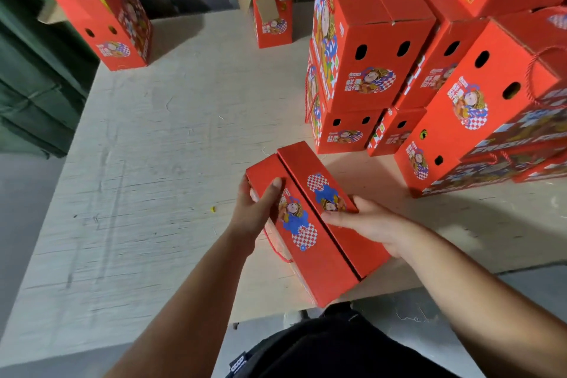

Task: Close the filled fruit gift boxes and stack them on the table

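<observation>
Red printed cardboard gift box (pixel 310 224), flaps nearly closed, gripped by left hand (pixel 254 209), pressed under flat right hand (pixel 368 224) on pale wooden desk (pixel 138 178); stacking judged next.

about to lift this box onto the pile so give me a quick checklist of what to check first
1. Top flaps of the held box meet along the middle: ok, though a thin seam shows between them.
2. Left hand grip: ok, fingers curl round the far left edge, thumb on top.
3. Right hand grip: cannot tell; the fingers lie fairly straight on the right flap, pressing rather than holding.
4. Rope handle free: not ok, it hangs loose by the left side, below the left wrist.
5. Landing spot on the stack: cannot tell, its tops are only partly in view.
6. Open boxes left: not ok, the far left box and the far middle box are unclosed.
</observation>
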Available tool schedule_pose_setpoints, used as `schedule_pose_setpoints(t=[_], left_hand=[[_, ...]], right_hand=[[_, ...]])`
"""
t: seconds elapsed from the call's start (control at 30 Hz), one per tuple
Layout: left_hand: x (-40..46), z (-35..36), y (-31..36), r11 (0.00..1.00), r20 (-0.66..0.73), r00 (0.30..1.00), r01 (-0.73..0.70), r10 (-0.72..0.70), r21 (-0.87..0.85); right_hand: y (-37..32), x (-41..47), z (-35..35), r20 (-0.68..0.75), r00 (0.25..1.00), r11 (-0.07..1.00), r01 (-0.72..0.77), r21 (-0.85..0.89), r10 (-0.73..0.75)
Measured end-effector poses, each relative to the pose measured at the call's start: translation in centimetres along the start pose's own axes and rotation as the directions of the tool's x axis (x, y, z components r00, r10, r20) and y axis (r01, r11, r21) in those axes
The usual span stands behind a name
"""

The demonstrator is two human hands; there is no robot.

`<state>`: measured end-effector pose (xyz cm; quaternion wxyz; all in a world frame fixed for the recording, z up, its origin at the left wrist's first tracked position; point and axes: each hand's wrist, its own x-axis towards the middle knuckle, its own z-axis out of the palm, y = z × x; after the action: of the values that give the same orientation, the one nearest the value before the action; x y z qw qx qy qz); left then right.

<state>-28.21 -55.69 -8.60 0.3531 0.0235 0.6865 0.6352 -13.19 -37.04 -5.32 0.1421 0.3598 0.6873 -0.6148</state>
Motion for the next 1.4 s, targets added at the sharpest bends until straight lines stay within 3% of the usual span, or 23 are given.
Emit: schedule_pose_setpoints(t=[0.1, 0.17, 0.23, 0.27, 0.33, 0.4, 0.43, 0.5, 0.6, 0.67, 0.73, 0.83, 0.9, 0.97, 1.03, 1.1, 1.2, 1.27, 1.33, 1.4], left_hand=[[-1.9, -2.1, 0.0, 0.926, 0.046, 0.935, 0.340, -0.352, 0.165], [-2.6, -3.5, -0.3, 0.898, 0.121, 0.892, 0.419, -0.435, 0.137], [-3.2, -4.0, 0.3, 0.941, 0.187, 0.923, 0.336, -0.336, 0.032], [-3.3, -3.7, 0.9, 0.964, 0.178, 0.948, 0.266, -0.265, 0.020], [-3.2, -2.2, 2.6, 0.993, 0.113, 0.990, 0.078, -0.088, 0.093], [-3.3, -0.1, 3.9, 0.986, 0.021, 0.997, -0.075, 0.073, 0.151], [-3.3, 0.7, 4.3, 0.986, -0.046, 0.994, -0.092, 0.099, 0.139], [-3.6, 1.7, 4.5, 0.996, -0.153, 0.986, -0.061, 0.070, 0.063], [-4.1, 2.2, 4.1, 0.999, -0.176, 0.984, -0.020, 0.025, 0.034], [-4.0, 1.6, 4.0, 0.993, -0.256, 0.967, 0.025, 0.005, 0.113], [-3.9, 0.6, 4.0, 0.980, -0.355, 0.935, 0.060, 0.011, 0.189], [-3.8, -1.5, 3.5, 0.960, -0.483, 0.848, -0.101, 0.220, 0.259], [-3.2, -2.9, 2.5, 0.925, -0.365, 0.864, -0.252, 0.348, 0.285], [-2.4, -3.7, 1.9, 0.912, -0.153, 0.906, -0.367, 0.395, 0.182], [-1.3, -3.9, 1.8, 0.880, -0.088, 0.880, -0.453, 0.467, 0.142], [0.0, -3.7, 2.2, 0.852, -0.070, 0.857, -0.493, 0.511, 0.178], [1.8, -3.1, 2.7, 0.841, 0.045, 0.884, -0.458, 0.466, 0.289], [2.8, -2.4, 3.1, 0.801, 0.076, 0.903, -0.413, 0.424, 0.434], [3.4, -2.1, 3.8, 0.687, 0.076, 0.900, -0.380, 0.429, 0.620], [3.6, -2.0, 4.3, 0.530, 0.115, 0.896, -0.352, 0.428, 0.771]], right_hand=[[-0.7, -0.3, 0.0, -0.203, 0.973, 0.956, 0.161, 0.245, -0.111], [-1.6, -0.8, 0.5, -0.244, 0.949, 0.917, 0.269, 0.295, -0.200], [-2.1, -1.0, 1.6, -0.289, 0.883, 0.894, 0.423, 0.147, -0.370], [-2.0, -0.8, 2.2, -0.293, 0.835, 0.877, 0.479, -0.032, -0.466], [-1.6, -0.3, 3.5, -0.220, 0.808, 0.770, 0.381, -0.512, -0.546], [-1.2, -0.2, 4.4, -0.185, 0.841, 0.619, 0.208, -0.758, -0.509], [-1.0, -0.1, 4.5, -0.208, 0.842, 0.611, 0.170, -0.773, -0.497], [-0.9, -0.2, 4.0, -0.240, 0.861, 0.696, 0.167, -0.699, -0.448], [-2.0, -1.4, 2.1, -0.170, 0.926, 0.876, 0.241, -0.417, -0.336], [-2.8, -2.1, 0.1, -0.174, 0.914, 0.896, 0.296, -0.330, -0.366], [-2.9, -2.7, -2.2, -0.258, 0.884, 0.869, 0.261, -0.420, -0.390], [-1.1, -2.8, -4.3, -0.419, 0.789, 0.724, 0.047, -0.688, -0.449], [0.5, -2.7, -3.7, -0.489, 0.655, 0.633, -0.021, -0.774, -0.576], [1.8, -2.6, -2.5, -0.496, 0.481, 0.529, -0.078, -0.845, -0.723], [2.9, -2.5, -1.8, -0.467, 0.393, 0.455, -0.132, -0.881, -0.792], [3.6, -2.7, -0.9, -0.449, 0.431, 0.472, -0.058, -0.879, -0.783], [4.4, -4.1, 1.4, -0.536, 0.572, 0.739, 0.197, -0.645, -0.621], [5.0, -5.5, 3.3, -0.591, 0.602, 0.828, 0.242, -0.506, -0.537], [6.1, -6.2, 4.9, -0.560, 0.624, 0.802, 0.194, -0.564, -0.545], [6.8, -6.0, 4.9, -0.447, 0.685, 0.711, 0.148, -0.687, -0.575]])
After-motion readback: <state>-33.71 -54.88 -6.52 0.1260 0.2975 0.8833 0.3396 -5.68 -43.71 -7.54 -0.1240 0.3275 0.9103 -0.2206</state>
